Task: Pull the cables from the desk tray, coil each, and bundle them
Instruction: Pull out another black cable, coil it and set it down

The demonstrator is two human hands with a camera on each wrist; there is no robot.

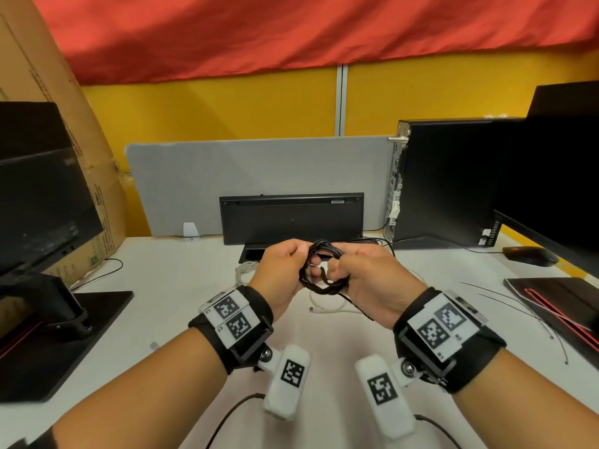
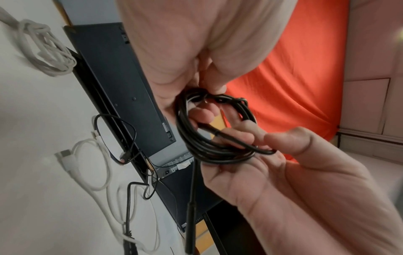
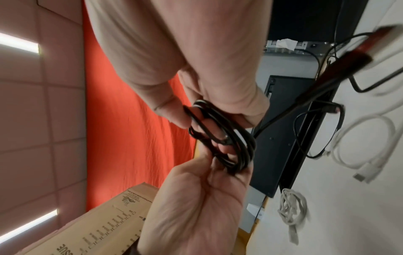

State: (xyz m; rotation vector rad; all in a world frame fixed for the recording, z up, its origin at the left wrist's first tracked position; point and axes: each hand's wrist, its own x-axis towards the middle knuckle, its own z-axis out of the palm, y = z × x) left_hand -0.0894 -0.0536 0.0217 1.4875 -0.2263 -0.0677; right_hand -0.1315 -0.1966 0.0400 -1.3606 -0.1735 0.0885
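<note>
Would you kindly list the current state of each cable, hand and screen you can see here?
black cable: coiled into loops, held above the desk, one end trailing down.
left hand: gripping one side of the coil.
right hand: gripping the other side.
knotted white cable: coiled, lying on the desk.
loose white cable: uncoiled, lying on the desk.
thin black cable: loose, by the tray.
monitors: dark.

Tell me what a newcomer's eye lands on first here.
First, the black cable coil, gripped by the left hand and right hand above the desk's middle. Next, the red cloth across the top, then the tied white cable bundle lying by the keyboard.
</note>
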